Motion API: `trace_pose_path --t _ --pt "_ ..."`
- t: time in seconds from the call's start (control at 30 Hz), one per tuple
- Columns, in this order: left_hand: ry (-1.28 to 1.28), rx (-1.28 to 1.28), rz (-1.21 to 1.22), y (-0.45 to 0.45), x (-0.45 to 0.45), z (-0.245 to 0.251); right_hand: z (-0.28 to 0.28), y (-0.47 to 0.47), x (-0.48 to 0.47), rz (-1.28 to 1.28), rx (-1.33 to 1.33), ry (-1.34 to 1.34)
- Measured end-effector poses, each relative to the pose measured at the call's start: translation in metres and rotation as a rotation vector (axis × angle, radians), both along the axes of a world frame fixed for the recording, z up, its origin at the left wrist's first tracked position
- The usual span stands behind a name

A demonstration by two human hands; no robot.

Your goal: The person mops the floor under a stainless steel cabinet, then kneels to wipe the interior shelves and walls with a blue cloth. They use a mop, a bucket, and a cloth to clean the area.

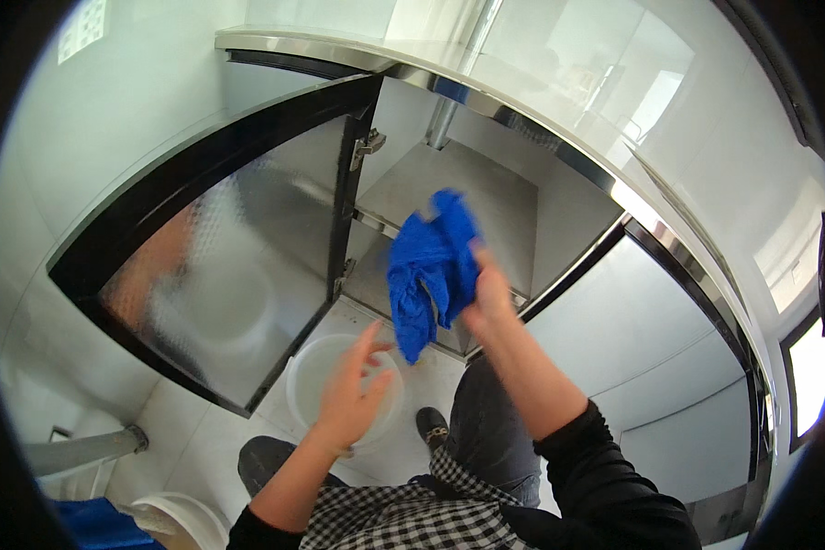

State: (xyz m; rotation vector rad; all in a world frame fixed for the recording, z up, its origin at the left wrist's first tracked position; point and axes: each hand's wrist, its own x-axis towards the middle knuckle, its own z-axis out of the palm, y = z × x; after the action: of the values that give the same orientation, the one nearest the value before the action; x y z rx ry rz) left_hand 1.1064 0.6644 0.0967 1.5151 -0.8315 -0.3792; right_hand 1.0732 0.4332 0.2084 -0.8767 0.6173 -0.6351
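Observation:
My right hand (489, 295) grips a crumpled blue cloth (430, 265), which hangs before the opening of a cabinet. Its lower end dangles near the cabinet's bottom edge. Over a white bucket (302, 381) on the floor, my left hand (357, 392) holds nothing and has its fingers spread. Inside the cabinet are a grey shelf (474, 182) and a lower compartment partly hidden by the cloth. The cabinet's black-framed door (282, 185) with a textured silvery panel stands swung out to the left.
A polished counter edge (495, 106) curves above the cabinet, and a metal pipe (443, 124) rises behind the shelf. At right is a closed cabinet door (674, 330). Lower left are a grey pipe (86, 450), another white bucket (185, 512) and blue material (103, 526).

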Motion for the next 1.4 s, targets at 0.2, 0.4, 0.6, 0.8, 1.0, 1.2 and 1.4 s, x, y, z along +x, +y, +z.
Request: trace_pose_path --t 0.2,0.4,0.6,0.8,1.0,1.2,1.4 --pt "-0.392 0.505 0.499 0.055 0.029 -0.15 0.022 -0.187 0.076 -0.801 -1.261 0.056" --pt "-0.199 0.489 0.684 0.034 0.027 -0.204 -0.061 -0.352 0.171 -0.532 -1.252 1.152" --pt "-0.071 0.639 0.721 0.02 0.033 -0.185 -0.136 -0.419 0.269 -0.313 -1.721 1.324" --pt "-0.124 0.699 0.717 0.016 0.037 -0.177 -0.115 -0.432 0.378 -0.372 -1.617 0.714" --pt "-0.1 0.693 0.744 0.019 0.037 -0.184 -0.134 -0.425 0.384 -0.366 -1.851 0.624" --pt "-0.104 0.587 0.744 0.024 0.034 -0.189 -0.136 -0.307 0.316 0.074 -1.566 0.316" --pt "-0.151 0.558 0.674 0.031 0.028 -0.193 -0.114 -0.165 0.244 0.512 -1.528 0.147"
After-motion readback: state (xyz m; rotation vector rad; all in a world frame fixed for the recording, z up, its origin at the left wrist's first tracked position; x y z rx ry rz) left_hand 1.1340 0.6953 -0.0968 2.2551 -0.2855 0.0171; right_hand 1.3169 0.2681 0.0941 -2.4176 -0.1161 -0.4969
